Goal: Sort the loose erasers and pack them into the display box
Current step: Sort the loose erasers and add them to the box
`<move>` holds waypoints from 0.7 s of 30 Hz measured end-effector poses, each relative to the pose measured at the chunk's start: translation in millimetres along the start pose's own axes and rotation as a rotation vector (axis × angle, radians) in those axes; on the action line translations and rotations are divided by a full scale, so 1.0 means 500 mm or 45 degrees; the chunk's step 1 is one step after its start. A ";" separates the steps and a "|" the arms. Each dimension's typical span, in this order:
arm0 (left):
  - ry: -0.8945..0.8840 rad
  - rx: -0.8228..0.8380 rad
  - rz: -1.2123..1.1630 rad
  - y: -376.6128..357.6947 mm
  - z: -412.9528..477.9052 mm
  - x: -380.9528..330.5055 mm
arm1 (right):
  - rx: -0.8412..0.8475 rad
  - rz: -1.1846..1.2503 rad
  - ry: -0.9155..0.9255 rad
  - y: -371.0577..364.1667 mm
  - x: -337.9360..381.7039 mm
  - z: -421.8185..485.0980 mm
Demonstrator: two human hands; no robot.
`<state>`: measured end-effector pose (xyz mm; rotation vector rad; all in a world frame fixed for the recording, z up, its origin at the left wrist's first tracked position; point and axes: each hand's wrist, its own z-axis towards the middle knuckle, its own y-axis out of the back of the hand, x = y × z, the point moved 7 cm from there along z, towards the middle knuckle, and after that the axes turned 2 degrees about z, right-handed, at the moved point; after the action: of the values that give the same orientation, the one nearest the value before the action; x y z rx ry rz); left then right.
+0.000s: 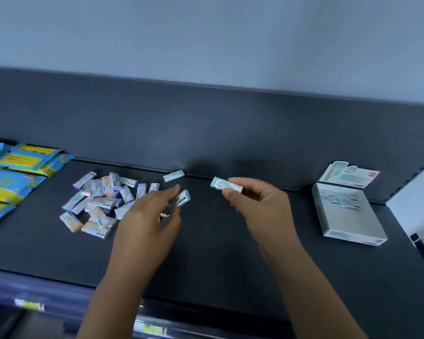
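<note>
A heap of several loose erasers (101, 204) in purple, orange and teal sleeves lies left of centre on the dark shelf (218, 253). One teal eraser (173, 175) lies alone by the back wall. My left hand (152, 221) pinches a teal eraser (182, 198) at the heap's right edge. My right hand (257, 204) holds another teal eraser (224, 185) up above the shelf, between thumb and fingers. The white display box (348, 216) stands at the right with its printed lid flap (348, 176) folded up; its inside is hard to make out.
Blue and yellow packets (17, 172) are stacked at the shelf's left end. A dark back panel (206, 133) rises behind the shelf. Price labels (154, 329) run along the front rail. A white upright (416, 204) borders the far right.
</note>
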<state>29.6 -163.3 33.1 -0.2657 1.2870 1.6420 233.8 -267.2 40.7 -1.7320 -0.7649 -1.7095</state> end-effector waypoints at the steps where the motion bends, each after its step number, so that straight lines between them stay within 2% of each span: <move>1: 0.044 -0.010 -0.029 -0.023 -0.012 -0.027 | -0.011 0.005 0.004 0.039 0.004 -0.002; 3: 0.081 0.006 -0.076 -0.071 -0.035 -0.085 | -0.079 0.049 0.005 0.122 0.014 -0.010; 7: -0.066 0.098 -0.006 -0.139 -0.059 -0.190 | -0.195 0.027 0.020 0.238 0.025 -0.040; 15: -0.291 0.383 -0.056 -0.269 -0.090 -0.326 | -0.474 0.058 0.039 0.415 0.022 -0.087; 21: -0.351 0.442 -0.067 -0.355 -0.105 -0.416 | -0.584 0.098 0.027 0.541 0.001 -0.095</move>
<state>250.2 -332.8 43.6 0.1335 1.3111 1.3292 403.9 -482.7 38.8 -2.0034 -0.3011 -1.9533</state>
